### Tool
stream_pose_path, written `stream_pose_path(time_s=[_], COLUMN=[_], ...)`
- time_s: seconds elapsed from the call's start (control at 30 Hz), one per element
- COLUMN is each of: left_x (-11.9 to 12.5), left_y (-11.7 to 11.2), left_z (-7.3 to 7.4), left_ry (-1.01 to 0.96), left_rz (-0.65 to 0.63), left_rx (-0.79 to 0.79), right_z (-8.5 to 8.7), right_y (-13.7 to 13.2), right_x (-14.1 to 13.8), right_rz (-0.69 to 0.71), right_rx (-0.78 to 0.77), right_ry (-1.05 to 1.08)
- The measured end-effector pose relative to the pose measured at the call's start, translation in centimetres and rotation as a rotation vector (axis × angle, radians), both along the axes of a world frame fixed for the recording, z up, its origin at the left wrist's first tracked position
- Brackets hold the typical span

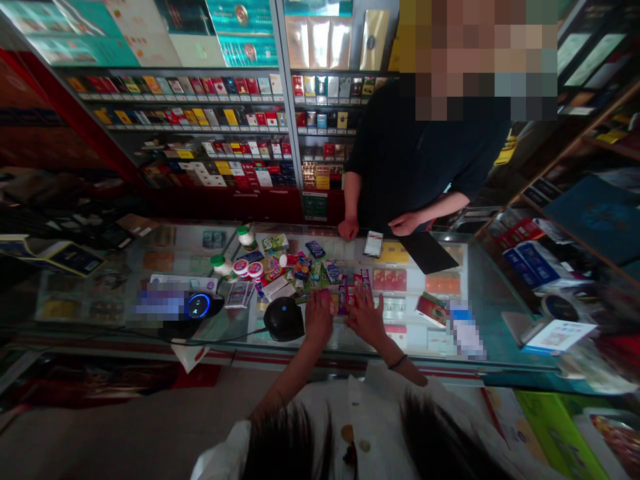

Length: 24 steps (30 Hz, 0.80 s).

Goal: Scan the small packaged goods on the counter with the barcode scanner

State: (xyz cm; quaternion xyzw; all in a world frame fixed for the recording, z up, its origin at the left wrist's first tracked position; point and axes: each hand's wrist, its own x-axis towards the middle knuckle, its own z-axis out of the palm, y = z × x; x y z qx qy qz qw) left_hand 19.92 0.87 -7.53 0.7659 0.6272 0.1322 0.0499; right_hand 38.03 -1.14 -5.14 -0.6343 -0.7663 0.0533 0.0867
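The glass counter is showing a smooth, reflective top.
The small packets are presenting glossy wrappers; the green-capped bottle is showing smooth plastic; the domed device is showing glossy black plastic; the gold boxes are gleaming like metal; the white shirt is showing matt cloth.

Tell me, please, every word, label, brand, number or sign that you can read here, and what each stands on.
None can be read with certainty.
Colourful packets: printing too small.
White tubs with red labels: too blurred.
Shelved packs: too small.
White card at right: too blurred.
Blue-ringed device: marks inside the ring, indistinct.
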Motion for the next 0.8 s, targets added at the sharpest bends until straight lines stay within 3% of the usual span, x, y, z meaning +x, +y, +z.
stream_pose_path(time_s=[0.27, 0.53, 0.8], left_x=[0.1, 0.2, -0.3], left_y=[0.8, 0.2, 0.2], left_z=[0.1, 0.8, -1.8], left_ry=[-0.008, 0.031, -0.112], left_rz=[0.015, 0.038, 0.028], left_rx=[0.058, -0.009, 0.066], right_z=[-0.7, -0.1, -0.3], right_y=[0.1, 0.1, -0.7], right_x=[0.3, 0.2, 0.8], right_rz=[-0.025, -0.076, -0.045], right_rx=[0.011, -0.002, 0.086], right_ry=[-0.002, -0.018, -0.012])
